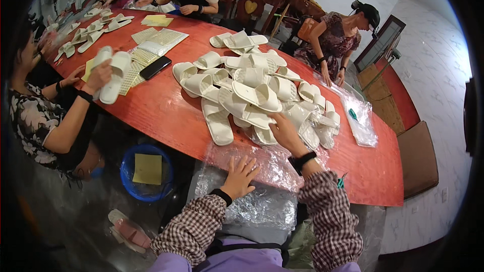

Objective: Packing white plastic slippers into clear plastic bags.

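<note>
A heap of white open-toe slippers (250, 78) covers the middle of the red table. My right hand (288, 135) reaches to its near side, fingers bent around the edge of a slipper (256, 117) that lies on others. My left hand (241, 177) holds nothing; its fingers are spread over clear plastic bags (262, 201) at the table's near edge. More clear plastic (237, 156) lies under and around the near slippers. Both of my wrists wear black bands, and checked sleeves cover my forearms.
Teal scissors (341, 181) lie at the near right edge. At left, a co-worker holds a slipper pair (111, 76) beside a black phone (155, 68) and sticker sheets (166, 39). Another person handles plastic bags (359, 118) at right. A blue basin (129, 184) stands on the floor.
</note>
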A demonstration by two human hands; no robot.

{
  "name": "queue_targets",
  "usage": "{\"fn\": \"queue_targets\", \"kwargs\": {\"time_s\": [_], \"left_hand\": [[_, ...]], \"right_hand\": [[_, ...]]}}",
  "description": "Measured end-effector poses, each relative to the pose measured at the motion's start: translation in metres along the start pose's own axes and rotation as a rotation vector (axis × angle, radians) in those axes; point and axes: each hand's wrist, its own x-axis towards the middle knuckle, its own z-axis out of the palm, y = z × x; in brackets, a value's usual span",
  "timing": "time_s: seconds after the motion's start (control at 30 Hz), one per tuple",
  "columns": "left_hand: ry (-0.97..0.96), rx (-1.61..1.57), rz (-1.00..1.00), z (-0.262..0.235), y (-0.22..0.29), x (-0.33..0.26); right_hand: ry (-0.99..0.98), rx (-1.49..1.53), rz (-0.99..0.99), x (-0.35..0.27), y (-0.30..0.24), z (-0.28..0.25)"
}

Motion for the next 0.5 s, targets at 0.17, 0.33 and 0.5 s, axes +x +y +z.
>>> {"fn": "queue_targets", "kwargs": {"time_s": [0.17,0.33,0.5], "left_hand": [[0.137,-0.106,0.047,0.010,0.002,0.006],[0.128,-0.096,0.029,0.008,0.002,0.002],[0.111,-0.117,0.018,0.004,0.002,0.002]], "right_hand": [[0.109,-0.497,-0.021,0.057,0.018,0.038],[0.060,-0.876,-0.073,0.076,0.040,0.041],[0.107,-0.893,-0.179,0.090,0.025,-0.010]]}}
